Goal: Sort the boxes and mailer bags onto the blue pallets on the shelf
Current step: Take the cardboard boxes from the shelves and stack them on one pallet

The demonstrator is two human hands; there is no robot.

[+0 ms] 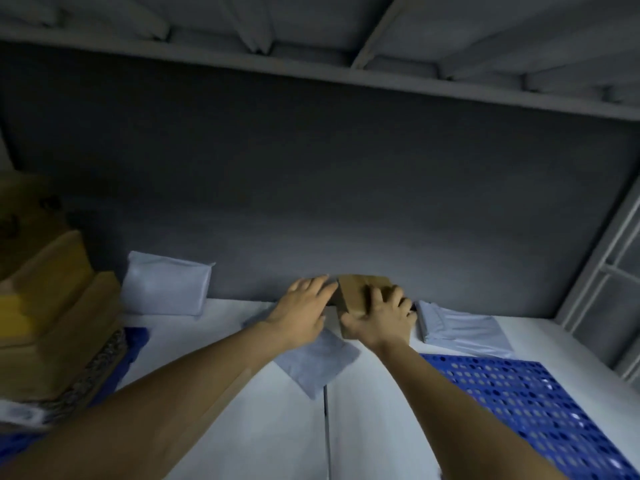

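Note:
A small brown cardboard box (360, 292) stands at the back of the white shelf against the dark wall. My right hand (379, 317) grips its front and top. My left hand (304, 306) reaches in beside the box's left edge, fingers spread, holding nothing. Under my left wrist lies a flat grey mailer bag (315, 362). Another grey mailer bag (460, 327) lies just right of the box. A puffy white mailer bag (166, 285) leans on the wall at the left. One blue pallet (540, 403) lies bare at the right; a second blue pallet (135, 337) at the left carries stacked cardboard boxes (59, 306).
The white shelf board (263, 427) has a seam running toward me down the middle. A grey shelf deck (311, 36) hangs low overhead. A grey metal upright frame (602, 265) closes the right side.

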